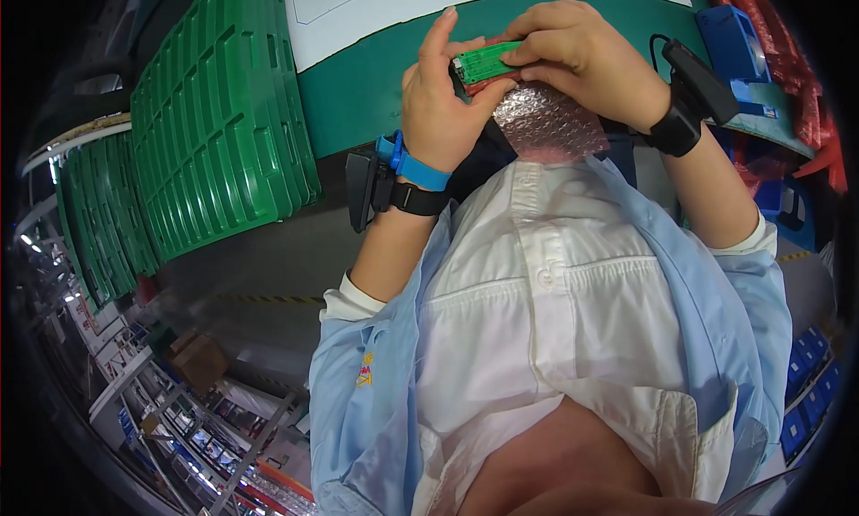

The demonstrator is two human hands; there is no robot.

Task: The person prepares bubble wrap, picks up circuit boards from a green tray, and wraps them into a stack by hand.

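Both hands meet at about twelve o'clock in the view, raised in front of the chest over the edge of a green desk (358, 96). The left hand (438, 105) is curled around the left end of a small green circuit board (485, 62), thumb and palm closed on it while the index finger sticks straight up beside it. The right hand (582, 55) comes in from one o'clock and pinches the board's right end, fingers bent down over its top edge, so the board lies nearly level between the two hands, tilted slightly up toward the right. A reddish strip shows just under the board where the hands meet (what it is cannot be told).

Directly beneath the hands, touching the lower side of the right one, hangs a crumpled piece of pinkish bubble wrap (548, 122). The left wrist carries a blue strap (413, 165) and, just below it, a black band with a black device (362, 190) jutting out toward nine o'clock. The right wrist wears a similar black wrist device (693, 91) at two o'clock.

Green ribbed plastic crates (215, 114) stand stacked at ten o'clock, beside the desk. A white sheet (403, 11) lies on the desk at eleven o'clock. Blue bins (738, 42) sit at two o'clock, well apart from the hands. The person wears a white shirt (546, 301) under a light blue jacket (367, 373).
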